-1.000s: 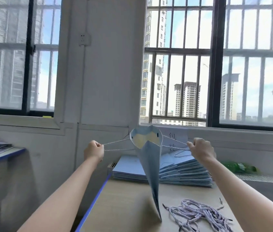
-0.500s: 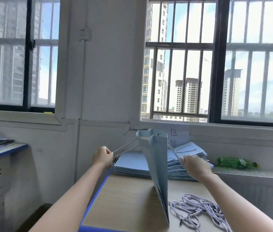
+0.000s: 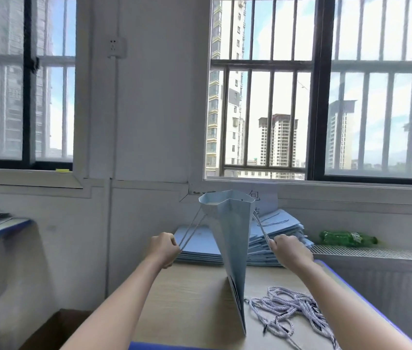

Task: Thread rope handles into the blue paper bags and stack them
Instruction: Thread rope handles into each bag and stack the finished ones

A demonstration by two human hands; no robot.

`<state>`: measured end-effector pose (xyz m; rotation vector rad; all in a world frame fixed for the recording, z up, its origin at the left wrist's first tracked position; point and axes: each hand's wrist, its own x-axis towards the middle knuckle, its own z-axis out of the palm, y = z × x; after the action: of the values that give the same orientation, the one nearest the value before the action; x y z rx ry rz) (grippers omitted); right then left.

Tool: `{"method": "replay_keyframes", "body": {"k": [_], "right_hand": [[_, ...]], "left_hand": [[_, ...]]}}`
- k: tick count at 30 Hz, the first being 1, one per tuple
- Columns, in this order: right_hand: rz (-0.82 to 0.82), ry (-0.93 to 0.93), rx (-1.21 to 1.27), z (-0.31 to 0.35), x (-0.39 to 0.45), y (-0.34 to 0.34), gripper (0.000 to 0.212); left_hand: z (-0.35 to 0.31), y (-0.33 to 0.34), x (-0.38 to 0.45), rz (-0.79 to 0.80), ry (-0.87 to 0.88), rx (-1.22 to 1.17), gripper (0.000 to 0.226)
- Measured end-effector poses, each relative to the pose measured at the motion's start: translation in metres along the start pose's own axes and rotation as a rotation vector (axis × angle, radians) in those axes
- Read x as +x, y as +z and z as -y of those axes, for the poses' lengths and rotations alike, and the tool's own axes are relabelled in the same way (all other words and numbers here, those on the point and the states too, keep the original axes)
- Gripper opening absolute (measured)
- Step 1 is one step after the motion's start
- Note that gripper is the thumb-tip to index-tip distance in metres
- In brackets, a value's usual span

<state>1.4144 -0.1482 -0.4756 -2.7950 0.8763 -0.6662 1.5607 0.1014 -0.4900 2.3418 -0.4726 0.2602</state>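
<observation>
Left hand [image 3: 163, 248] and right hand [image 3: 289, 251] are each gripping a rope handle [image 3: 191, 229]; blue bag [image 3: 230, 238] looking light, creasable, best held by ropes.

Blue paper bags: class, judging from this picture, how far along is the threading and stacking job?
Done: a stack of flat blue bags lies behind. In hand: the left hand and right hand pull rope handles on an upright blue paper bag. Left: stacking it, and a pile of loose white ropes.
</observation>
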Motion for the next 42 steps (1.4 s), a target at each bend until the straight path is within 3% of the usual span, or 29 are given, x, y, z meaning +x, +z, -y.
{"method": "replay_keyframes", "body": {"k": [5,8,11,14,16,18,20,22,26,28,30,34,38,42], "right_hand": [[0.019,-0.006,0.048,0.002,0.006,0.006,0.039],[0.006,-0.059,0.197,0.01,0.012,-0.005,0.035],[-0.005,-0.195,0.506,0.026,0.009,-0.032,0.034],[0.267,-0.356,0.843,0.044,-0.014,-0.059,0.045],[0.43,-0.449,0.852,0.055,-0.028,-0.065,0.054],[0.43,-0.518,0.762,0.065,-0.038,-0.066,0.041],[0.289,-0.515,0.698,0.072,-0.041,-0.067,0.027],[0.152,-0.471,0.736,0.073,-0.031,-0.066,0.033],[-0.039,-0.334,0.91,0.066,-0.006,-0.059,0.041],[-0.009,-0.269,1.004,0.059,0.004,-0.048,0.037],[0.057,-0.185,1.022,0.051,0.012,-0.026,0.026],[0.226,-0.049,0.867,0.033,0.016,0.049,0.017],[0.313,-0.066,0.118,0.021,0.015,0.106,0.021],[0.259,-0.203,-0.008,0.035,0.031,0.117,0.029]], "left_hand": [[-0.008,0.003,-0.002,0.133,0.042,0.076,0.022],[-0.023,0.001,0.0,0.041,0.103,0.089,0.014],[-0.046,-0.006,-0.004,-0.052,0.206,-0.339,0.012],[-0.07,-0.014,-0.02,0.059,0.308,-0.733,0.016],[-0.081,-0.013,-0.03,0.131,0.364,-0.805,0.018],[-0.088,-0.011,-0.036,0.168,0.409,-0.808,0.02],[-0.09,-0.01,-0.035,0.196,0.44,-0.785,0.021],[-0.09,-0.011,-0.031,0.185,0.471,-0.755,0.021],[-0.083,-0.018,-0.024,-0.082,0.49,-0.517,0.017],[-0.073,-0.016,-0.022,-0.225,0.492,-0.38,0.014],[-0.058,-0.006,-0.02,-0.241,0.464,-0.313,0.012],[-0.014,0.037,-0.021,-0.009,0.424,-0.071,0.014],[0.025,0.074,-0.02,0.322,0.411,0.21,0.024],[0.028,0.078,0.003,0.309,0.392,0.134,0.022]]}}
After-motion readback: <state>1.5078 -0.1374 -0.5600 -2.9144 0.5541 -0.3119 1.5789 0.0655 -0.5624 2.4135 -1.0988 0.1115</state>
